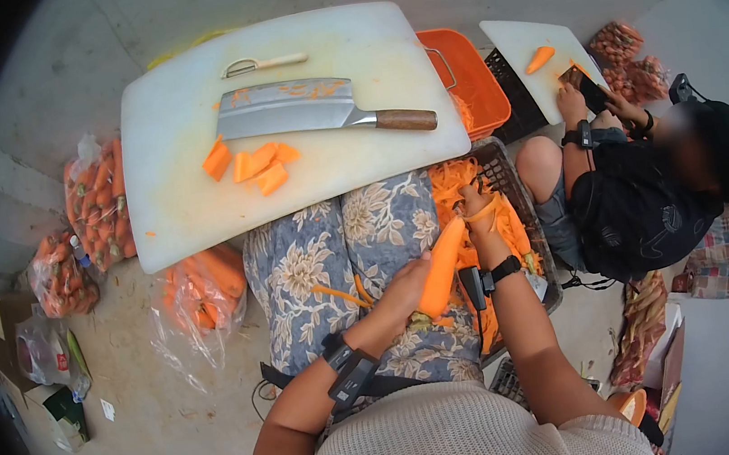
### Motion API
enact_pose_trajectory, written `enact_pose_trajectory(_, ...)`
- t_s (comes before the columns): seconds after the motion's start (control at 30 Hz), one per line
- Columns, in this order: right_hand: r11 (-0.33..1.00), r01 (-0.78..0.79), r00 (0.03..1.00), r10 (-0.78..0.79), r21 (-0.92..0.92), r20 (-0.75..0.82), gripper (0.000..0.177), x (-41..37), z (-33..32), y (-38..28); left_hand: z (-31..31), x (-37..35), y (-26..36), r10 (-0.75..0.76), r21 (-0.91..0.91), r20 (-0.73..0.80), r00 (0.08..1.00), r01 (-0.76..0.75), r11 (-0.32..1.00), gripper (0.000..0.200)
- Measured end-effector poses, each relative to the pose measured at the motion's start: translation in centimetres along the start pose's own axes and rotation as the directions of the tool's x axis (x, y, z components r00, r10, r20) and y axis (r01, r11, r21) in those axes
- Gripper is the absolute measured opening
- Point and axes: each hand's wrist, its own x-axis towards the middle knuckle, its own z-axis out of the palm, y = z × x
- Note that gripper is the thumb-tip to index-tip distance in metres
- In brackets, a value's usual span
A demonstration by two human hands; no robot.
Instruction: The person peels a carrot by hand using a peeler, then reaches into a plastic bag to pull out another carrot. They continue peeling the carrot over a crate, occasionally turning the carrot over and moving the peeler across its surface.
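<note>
My left hand (407, 288) is wrapped round the thick end of a large orange carrot (444, 268), held over my lap. Close to the carrot's narrow tip is my right hand (477, 206), with its fingers bent over a black crate (548, 273) full of carrot peelings (454, 182). Whether that hand holds something is hidden by peel and fingers. On the white cutting board (161, 125) lie a cleaver (286, 108) with a wooden handle, a peeler (271, 61) and several cut carrot pieces (256, 162).
An orange tub (485, 94) stands right of the board. Bagged carrots (98, 206) are on the floor at left, with another bag (204, 288) beside my knees. At right a seated person (651, 192) holds a phone near a second board (511, 46).
</note>
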Motion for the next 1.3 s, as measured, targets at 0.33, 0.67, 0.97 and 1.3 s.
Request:
enact_pose_trajectory(0.33,0.909,-0.225,0.974,0.223,0.351,0.047,0.024,-5.9,-2.5,4.0,-1.2,0.1,-1.0,-0.05,-0.198,0.101,0.994,0.07,0.978,0.05)
enact_pose_trajectory(0.67,0.788,0.608,0.794,-0.604,-0.095,0.065,0.027,-16.5,0.8,-3.6,0.1,0.0,-1.6,0.045,-0.277,0.041,0.998,-0.032,0.96,0.039)
enact_pose_trajectory(0.97,0.733,0.627,0.773,-0.628,-0.262,0.092,0.029,-15.2,1.7,-3.2,-0.4,1.7,-3.0,0.199,-0.109,-0.046,0.979,-0.203,0.973,0.039)
enact_pose_trajectory(1.3,0.845,0.495,0.865,-0.502,-0.203,0.019,0.022,-10.7,2.4,-3.5,-0.9,1.8,-3.1,0.18,-0.007,-0.051,0.982,-0.18,0.984,0.039)
